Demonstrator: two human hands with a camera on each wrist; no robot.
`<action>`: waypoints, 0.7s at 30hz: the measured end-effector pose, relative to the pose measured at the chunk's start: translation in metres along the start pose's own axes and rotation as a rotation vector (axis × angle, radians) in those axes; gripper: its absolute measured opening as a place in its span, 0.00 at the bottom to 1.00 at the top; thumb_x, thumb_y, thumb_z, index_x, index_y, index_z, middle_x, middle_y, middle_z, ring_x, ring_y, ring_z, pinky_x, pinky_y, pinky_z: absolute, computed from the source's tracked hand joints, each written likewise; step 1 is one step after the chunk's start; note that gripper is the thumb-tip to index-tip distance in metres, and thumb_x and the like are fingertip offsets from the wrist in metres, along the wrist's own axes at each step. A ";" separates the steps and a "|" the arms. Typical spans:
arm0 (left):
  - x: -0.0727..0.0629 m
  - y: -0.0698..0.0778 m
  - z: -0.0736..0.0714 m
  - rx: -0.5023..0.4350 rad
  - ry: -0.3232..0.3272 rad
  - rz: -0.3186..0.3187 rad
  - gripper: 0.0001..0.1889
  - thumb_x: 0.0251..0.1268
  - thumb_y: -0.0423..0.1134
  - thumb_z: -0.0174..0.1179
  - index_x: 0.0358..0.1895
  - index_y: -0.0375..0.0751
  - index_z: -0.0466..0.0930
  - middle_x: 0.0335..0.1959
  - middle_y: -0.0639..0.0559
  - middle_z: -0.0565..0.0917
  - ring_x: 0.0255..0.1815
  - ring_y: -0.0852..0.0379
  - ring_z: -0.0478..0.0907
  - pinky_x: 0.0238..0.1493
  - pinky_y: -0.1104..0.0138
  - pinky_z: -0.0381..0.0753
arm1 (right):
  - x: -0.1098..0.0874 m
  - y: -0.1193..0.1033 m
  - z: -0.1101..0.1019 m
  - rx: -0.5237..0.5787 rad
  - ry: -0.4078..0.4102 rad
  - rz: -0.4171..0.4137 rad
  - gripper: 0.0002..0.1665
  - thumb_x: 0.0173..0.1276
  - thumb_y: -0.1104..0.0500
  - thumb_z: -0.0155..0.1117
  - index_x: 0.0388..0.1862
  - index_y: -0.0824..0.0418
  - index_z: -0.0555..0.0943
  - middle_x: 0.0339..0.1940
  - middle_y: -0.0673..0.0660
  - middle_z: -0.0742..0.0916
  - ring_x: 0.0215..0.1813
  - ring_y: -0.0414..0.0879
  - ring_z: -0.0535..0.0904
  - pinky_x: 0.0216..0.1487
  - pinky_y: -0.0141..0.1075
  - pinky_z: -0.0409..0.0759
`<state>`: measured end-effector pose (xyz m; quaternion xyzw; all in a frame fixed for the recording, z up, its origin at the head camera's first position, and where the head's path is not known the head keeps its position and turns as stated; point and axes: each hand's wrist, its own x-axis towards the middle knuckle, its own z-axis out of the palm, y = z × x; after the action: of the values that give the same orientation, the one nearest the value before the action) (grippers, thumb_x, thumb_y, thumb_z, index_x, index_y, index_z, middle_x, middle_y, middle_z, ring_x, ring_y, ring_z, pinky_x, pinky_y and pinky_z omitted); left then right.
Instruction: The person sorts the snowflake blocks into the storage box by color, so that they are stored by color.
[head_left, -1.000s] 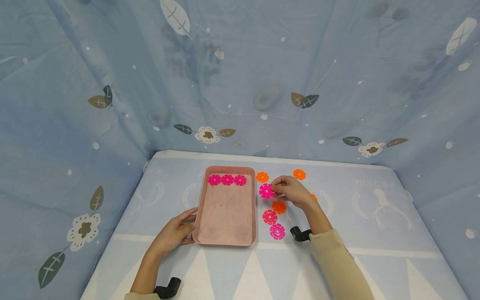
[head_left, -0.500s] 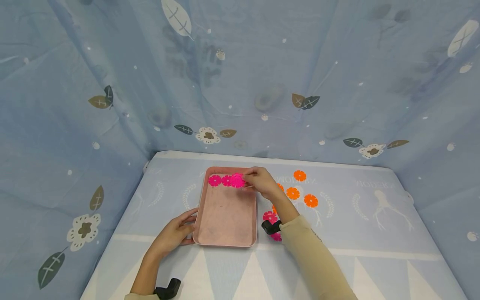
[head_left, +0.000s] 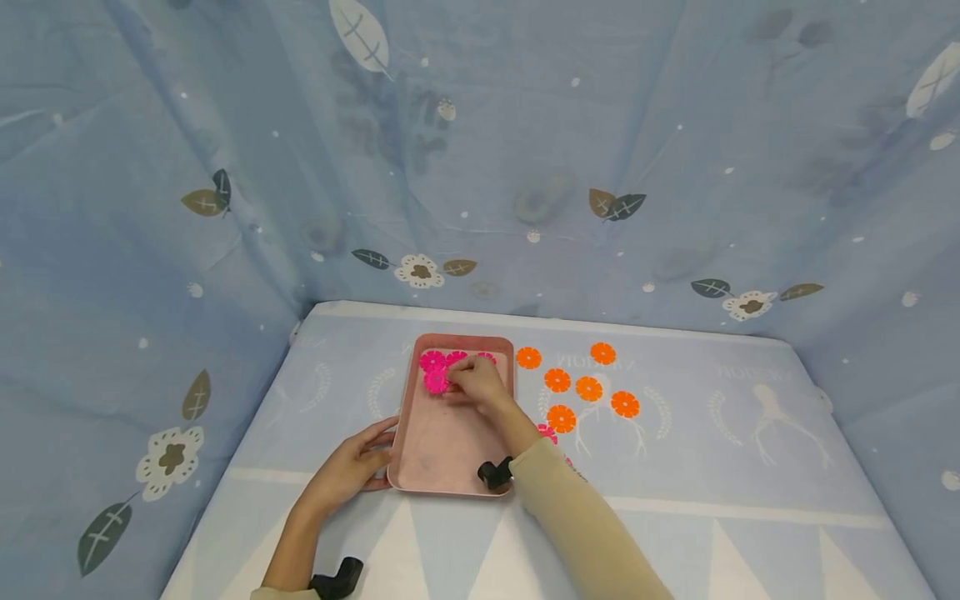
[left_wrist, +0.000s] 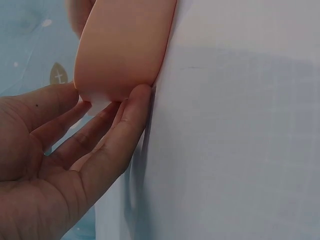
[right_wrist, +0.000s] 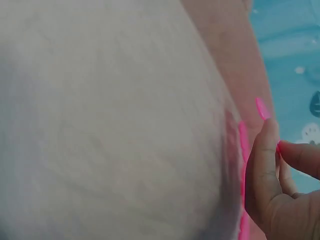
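In the head view my right hand [head_left: 482, 385] is over the upper part of a pink tray [head_left: 438, 454], pinching a pink flower-shaped disc [head_left: 435, 382] between thumb and fingertips. That disc is just below the left end of a row of pink discs [head_left: 432, 360] along the tray's far end; my fingers partly cover the row. The right wrist view shows the pinched disc's edge [right_wrist: 262, 108] beyond my fingertips. My left hand [head_left: 348, 467] holds the tray's left side near its front corner. In the left wrist view its thumb and fingers [left_wrist: 122, 132] meet the tray wall [left_wrist: 122, 47].
Several orange flower-shaped discs [head_left: 588, 388] lie on the patterned cloth right of the tray. Pink discs [head_left: 547, 432] near them are partly hidden by my right sleeve [head_left: 581, 525]. A blue printed curtain [head_left: 480, 167] rises behind and at both sides.
My right hand has carried the pink disc leftward from the cloth, over the tray's far row, to a spot below its left end. The left hand stays on the tray.
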<state>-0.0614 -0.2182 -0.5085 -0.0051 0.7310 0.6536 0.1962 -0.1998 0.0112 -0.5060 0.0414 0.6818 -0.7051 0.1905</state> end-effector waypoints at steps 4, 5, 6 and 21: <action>0.000 -0.001 -0.001 -0.004 -0.003 -0.001 0.29 0.76 0.30 0.52 0.77 0.42 0.60 0.70 0.31 0.67 0.57 0.40 0.79 0.45 0.55 0.86 | -0.002 0.007 0.007 -0.031 0.026 0.014 0.08 0.71 0.67 0.64 0.43 0.74 0.81 0.37 0.64 0.83 0.28 0.54 0.87 0.35 0.43 0.88; 0.000 -0.001 -0.001 -0.005 -0.002 -0.002 0.29 0.76 0.30 0.52 0.77 0.42 0.60 0.70 0.30 0.67 0.57 0.40 0.79 0.45 0.54 0.86 | -0.002 0.007 0.008 -0.047 0.037 0.016 0.09 0.70 0.66 0.65 0.43 0.73 0.82 0.36 0.63 0.84 0.28 0.54 0.87 0.34 0.43 0.87; 0.000 -0.001 -0.001 -0.006 -0.003 -0.001 0.29 0.76 0.30 0.52 0.77 0.42 0.60 0.70 0.30 0.67 0.57 0.40 0.79 0.45 0.54 0.86 | -0.003 0.007 0.010 -0.068 0.050 0.016 0.09 0.70 0.66 0.65 0.43 0.73 0.82 0.35 0.63 0.84 0.28 0.54 0.87 0.34 0.42 0.87; 0.002 0.000 0.000 -0.001 0.004 -0.013 0.29 0.76 0.30 0.52 0.77 0.43 0.61 0.69 0.31 0.68 0.57 0.41 0.79 0.45 0.54 0.86 | -0.008 -0.004 0.017 -0.250 0.077 -0.010 0.08 0.73 0.64 0.63 0.44 0.70 0.81 0.31 0.64 0.85 0.29 0.54 0.87 0.32 0.40 0.87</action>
<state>-0.0631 -0.2176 -0.5088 -0.0112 0.7311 0.6526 0.1990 -0.1898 -0.0034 -0.4988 0.0408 0.7714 -0.6134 0.1643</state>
